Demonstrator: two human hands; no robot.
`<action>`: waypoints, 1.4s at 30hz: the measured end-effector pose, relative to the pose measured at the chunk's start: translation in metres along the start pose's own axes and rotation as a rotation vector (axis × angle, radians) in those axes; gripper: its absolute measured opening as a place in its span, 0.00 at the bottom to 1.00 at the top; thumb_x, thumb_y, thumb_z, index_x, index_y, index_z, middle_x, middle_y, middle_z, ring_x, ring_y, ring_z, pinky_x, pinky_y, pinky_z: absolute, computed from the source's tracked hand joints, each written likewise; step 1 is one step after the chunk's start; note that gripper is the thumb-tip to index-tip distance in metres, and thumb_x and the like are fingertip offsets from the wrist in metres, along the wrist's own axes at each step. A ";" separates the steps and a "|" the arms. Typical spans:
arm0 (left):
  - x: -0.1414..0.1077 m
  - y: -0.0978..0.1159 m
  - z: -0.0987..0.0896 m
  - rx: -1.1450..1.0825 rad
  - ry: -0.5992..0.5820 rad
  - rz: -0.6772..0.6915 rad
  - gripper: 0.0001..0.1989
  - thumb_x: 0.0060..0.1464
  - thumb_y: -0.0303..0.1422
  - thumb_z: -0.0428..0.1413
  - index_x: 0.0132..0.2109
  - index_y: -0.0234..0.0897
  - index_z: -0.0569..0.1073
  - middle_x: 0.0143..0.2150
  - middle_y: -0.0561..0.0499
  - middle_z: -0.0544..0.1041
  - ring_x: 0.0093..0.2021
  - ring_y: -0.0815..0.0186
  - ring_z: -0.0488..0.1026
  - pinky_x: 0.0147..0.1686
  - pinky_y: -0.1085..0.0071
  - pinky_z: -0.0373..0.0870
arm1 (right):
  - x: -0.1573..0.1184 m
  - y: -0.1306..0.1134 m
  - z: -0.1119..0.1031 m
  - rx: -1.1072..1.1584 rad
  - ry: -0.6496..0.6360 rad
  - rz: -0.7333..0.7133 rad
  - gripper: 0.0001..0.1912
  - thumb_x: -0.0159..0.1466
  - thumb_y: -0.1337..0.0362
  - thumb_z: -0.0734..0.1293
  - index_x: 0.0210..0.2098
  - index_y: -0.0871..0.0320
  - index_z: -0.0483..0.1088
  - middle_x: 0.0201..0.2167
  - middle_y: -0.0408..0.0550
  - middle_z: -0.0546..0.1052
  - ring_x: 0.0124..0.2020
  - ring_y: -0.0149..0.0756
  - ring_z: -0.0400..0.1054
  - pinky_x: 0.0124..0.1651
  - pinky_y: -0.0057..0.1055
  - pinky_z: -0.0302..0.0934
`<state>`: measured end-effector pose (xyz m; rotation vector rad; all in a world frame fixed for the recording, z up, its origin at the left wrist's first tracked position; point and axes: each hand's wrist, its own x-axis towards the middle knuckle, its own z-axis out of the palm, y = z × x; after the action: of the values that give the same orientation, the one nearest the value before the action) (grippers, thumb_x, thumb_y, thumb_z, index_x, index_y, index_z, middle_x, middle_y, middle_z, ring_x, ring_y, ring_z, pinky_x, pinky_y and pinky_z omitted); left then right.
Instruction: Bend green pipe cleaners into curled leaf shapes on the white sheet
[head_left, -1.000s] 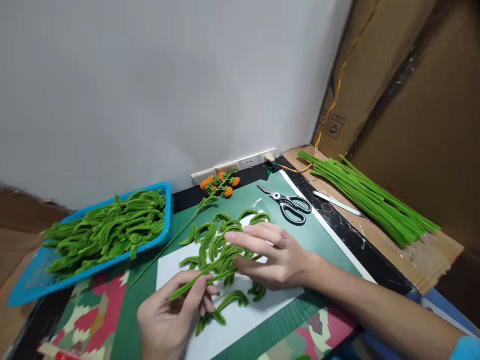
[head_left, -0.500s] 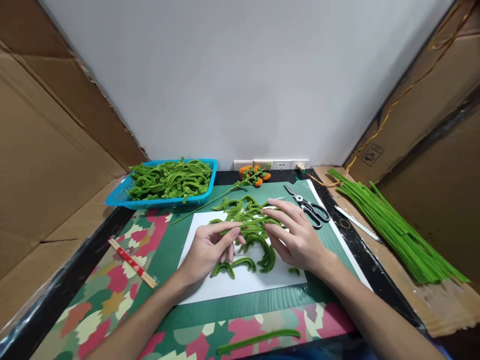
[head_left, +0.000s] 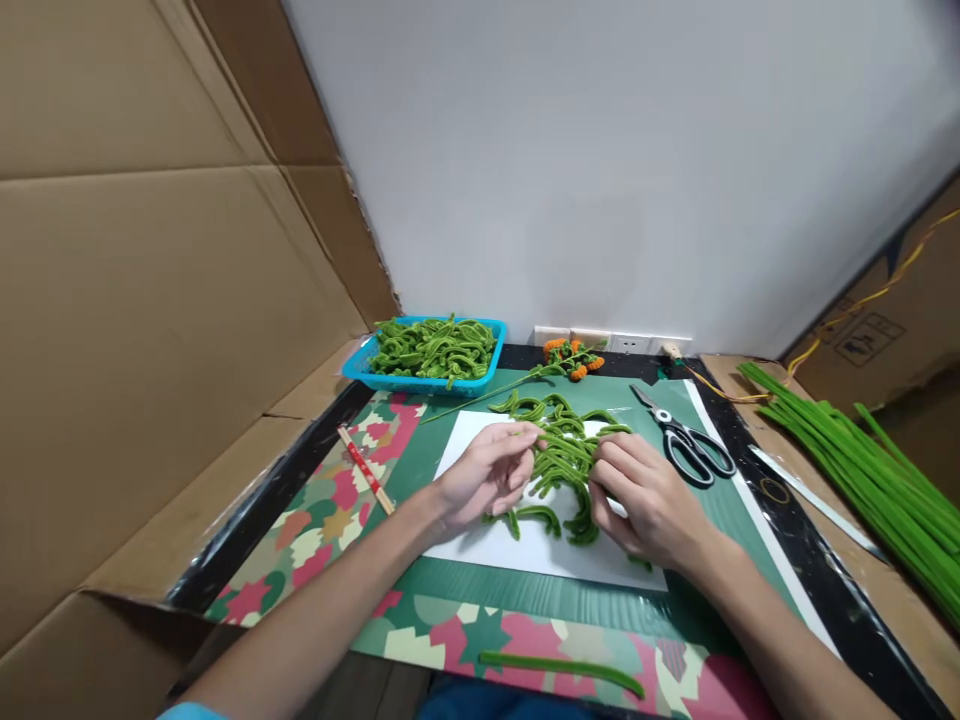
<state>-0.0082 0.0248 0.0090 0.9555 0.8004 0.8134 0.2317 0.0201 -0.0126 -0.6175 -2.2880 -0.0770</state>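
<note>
My left hand [head_left: 491, 470] is closed, with thumb and forefinger pinching one end of a green pipe cleaner [head_left: 564, 440]. The strip stretches across to my right hand [head_left: 645, 495], whose fingers are curled together at its other end; the exact contact there is hidden. Below and behind the hands, many short curved green pipe cleaner pieces [head_left: 559, 472] lie on a white sheet of paper [head_left: 525, 555]. One longer green pipe cleaner [head_left: 562, 668] rests near the front edge of the table.
Black-handled scissors [head_left: 694, 450] lie at the right, beyond my right hand. A blue basket [head_left: 420, 384] of bent green pieces stands back left. Orange flowers [head_left: 577, 360] lie behind, wrapped chopsticks [head_left: 365, 470] at left. Straight green pipe cleaners [head_left: 862, 470] are bundled at right.
The view has swung left, so things appear farther right. My right hand's spread fingers have curled in around the end of the strip. My left hand keeps its pinch.
</note>
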 end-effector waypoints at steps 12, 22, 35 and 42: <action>-0.003 0.004 -0.013 -0.114 -0.163 -0.224 0.19 0.59 0.50 0.61 0.39 0.37 0.72 0.20 0.56 0.69 0.11 0.71 0.61 0.07 0.79 0.52 | 0.001 -0.014 0.003 0.002 -0.015 -0.072 0.13 0.72 0.73 0.59 0.31 0.54 0.62 0.28 0.45 0.66 0.31 0.38 0.57 0.35 0.35 0.56; 0.007 -0.014 -0.014 0.266 0.093 0.223 0.24 0.53 0.50 0.69 0.38 0.34 0.72 0.28 0.52 0.79 0.15 0.69 0.74 0.09 0.79 0.63 | -0.007 -0.004 0.013 -0.065 -0.006 -0.014 0.13 0.76 0.65 0.62 0.34 0.55 0.65 0.27 0.45 0.71 0.30 0.36 0.63 0.35 0.32 0.57; 0.001 -0.013 -0.015 0.281 -0.097 0.157 0.24 0.54 0.48 0.69 0.43 0.31 0.77 0.33 0.44 0.83 0.19 0.66 0.78 0.13 0.77 0.68 | -0.010 -0.006 0.016 -0.145 -0.051 -0.043 0.17 0.77 0.65 0.60 0.30 0.55 0.67 0.25 0.45 0.69 0.27 0.35 0.63 0.32 0.33 0.54; 0.001 -0.014 -0.018 0.293 -0.128 0.102 0.24 0.53 0.49 0.69 0.41 0.32 0.75 0.32 0.43 0.84 0.19 0.65 0.78 0.13 0.77 0.67 | -0.008 -0.011 0.018 -0.205 -0.058 -0.112 0.18 0.77 0.66 0.60 0.29 0.56 0.67 0.24 0.44 0.69 0.27 0.35 0.62 0.32 0.33 0.54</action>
<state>-0.0203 0.0274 -0.0107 1.3052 0.7769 0.7251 0.2191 0.0111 -0.0298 -0.6014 -2.3884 -0.3550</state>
